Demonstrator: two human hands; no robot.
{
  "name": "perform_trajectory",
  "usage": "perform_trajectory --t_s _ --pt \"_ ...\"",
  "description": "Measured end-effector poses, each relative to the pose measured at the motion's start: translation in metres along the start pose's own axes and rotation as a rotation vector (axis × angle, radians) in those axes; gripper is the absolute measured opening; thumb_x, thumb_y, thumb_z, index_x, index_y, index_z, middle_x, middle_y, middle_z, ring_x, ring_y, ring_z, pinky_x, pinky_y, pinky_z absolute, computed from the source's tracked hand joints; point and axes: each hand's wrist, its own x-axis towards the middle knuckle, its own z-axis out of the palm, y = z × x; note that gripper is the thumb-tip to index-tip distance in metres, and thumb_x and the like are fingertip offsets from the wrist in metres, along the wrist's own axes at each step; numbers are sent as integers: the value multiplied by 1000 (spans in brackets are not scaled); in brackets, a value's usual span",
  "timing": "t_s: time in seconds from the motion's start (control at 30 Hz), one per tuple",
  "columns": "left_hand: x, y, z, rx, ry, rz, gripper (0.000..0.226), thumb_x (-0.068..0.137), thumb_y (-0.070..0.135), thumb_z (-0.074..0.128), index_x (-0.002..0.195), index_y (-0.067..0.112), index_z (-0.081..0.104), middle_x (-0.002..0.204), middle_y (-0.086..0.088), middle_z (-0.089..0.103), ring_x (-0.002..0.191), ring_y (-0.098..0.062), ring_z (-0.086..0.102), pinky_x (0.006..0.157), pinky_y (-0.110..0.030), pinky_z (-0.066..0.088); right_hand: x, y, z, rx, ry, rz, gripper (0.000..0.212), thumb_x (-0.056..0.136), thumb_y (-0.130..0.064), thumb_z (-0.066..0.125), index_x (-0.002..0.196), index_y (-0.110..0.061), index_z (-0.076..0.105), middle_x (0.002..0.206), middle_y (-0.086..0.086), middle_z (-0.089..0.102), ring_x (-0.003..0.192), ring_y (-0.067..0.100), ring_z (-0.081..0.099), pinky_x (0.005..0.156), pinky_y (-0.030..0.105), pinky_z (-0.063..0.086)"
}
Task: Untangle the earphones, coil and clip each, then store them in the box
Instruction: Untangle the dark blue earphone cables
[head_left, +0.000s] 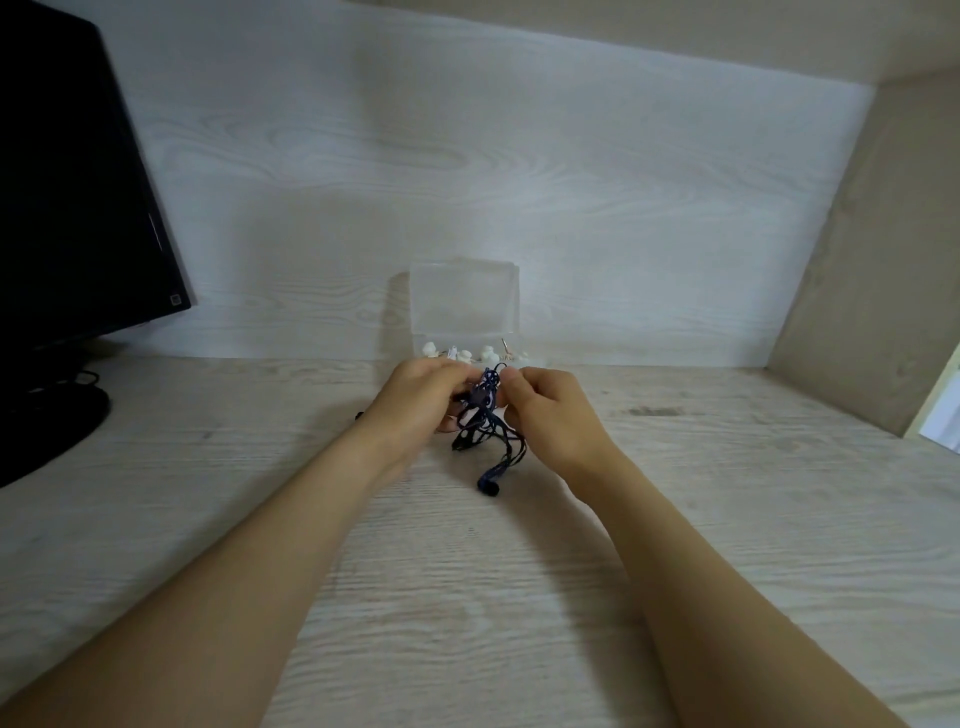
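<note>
Head view: the dark blue earphones (485, 415) are a messy bunch, held just above the table (467, 597), right in front of the clear box (465, 301). One bud hangs down low. The box lid stands open and white earphones (460, 355) lie inside, so I think that part is done. The blue ones are not yet untangled, coiled or clipped. Both arms reach straight out. The left hand (415, 400) and right hand (550, 410) pinch the wire with curled fingers, close together.
</note>
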Motion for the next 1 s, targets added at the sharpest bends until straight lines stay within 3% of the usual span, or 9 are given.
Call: perform_trajectory --t_s 0.1,0.2,0.3,0.43,0.6,0.7,0.83,0.9,1.0 --pt "-2 2 -1 34 0 18 22 98 4 62 101 20 77 102 -2 80 94 -12 71 75 -24 52 1 2 -1 -10 25 20 41 111 -32 47 84 -11 71 53 -15 47 49 2 41 59 26 33" --pt "-4 2 -3 104 45 100 21 96 5 68 100 24 77 103 4 80 95 -2 74 81 -12 53 -1 0 0 -71 53 15 35 109 -26 48 91 -10 73 63 -9 56 64 10 49 65 32 39" --pt "-1 -1 -6 172 72 138 17 97 12 70 100 27 78 104 6 78 103 -8 71 94 -23 52 -1 -1 -1 -152 67 11 29 103 -23 51 91 -10 73 82 7 71 75 16 57 67 32 41" --pt "-1 -3 -4 177 17 175 20 103 9 62 101 25 72 103 -3 75 96 -13 71 83 -17 51 0 0 0 -148 97 -3 24 100 -22 54 90 -13 73 87 2 75 76 15 64 61 27 43" --pt "2 -6 -7 99 21 156 15 106 13 61 114 22 70 98 -3 80 87 -9 72 70 -12 50 0 4 -1 -122 83 -76 28 106 -33 58 88 -16 70 42 -20 48 40 3 42 43 12 29" --pt "5 -10 -7 77 59 134 14 105 17 63 117 21 60 90 2 80 81 -10 67 77 -25 50 0 5 -1 -175 71 -123 29 106 -32 59 84 -15 71 48 -16 53 47 2 46 47 13 31" --pt "7 -14 -9 229 161 165 11 108 16 51 118 20 52 98 -3 69 73 -15 55 63 -31 41 3 6 -2 -263 134 -113 32 106 -30 56 90 -8 71 71 -2 62 66 11 54 60 22 40" --pt "9 -16 -11 335 206 185 19 108 12 42 115 20 57 96 -4 62 67 -15 51 59 -30 38 3 5 -2 -185 164 -81 34 108 -30 52 93 -2 67 73 -2 58 69 14 51 65 31 41" --pt "10 -16 -11 409 215 168 34 107 11 35 104 22 66 84 3 57 62 -11 48 55 -27 35 3 2 -3 1 161 -41 30 108 -27 51 94 -6 67 68 -10 55 64 9 48 65 28 38"
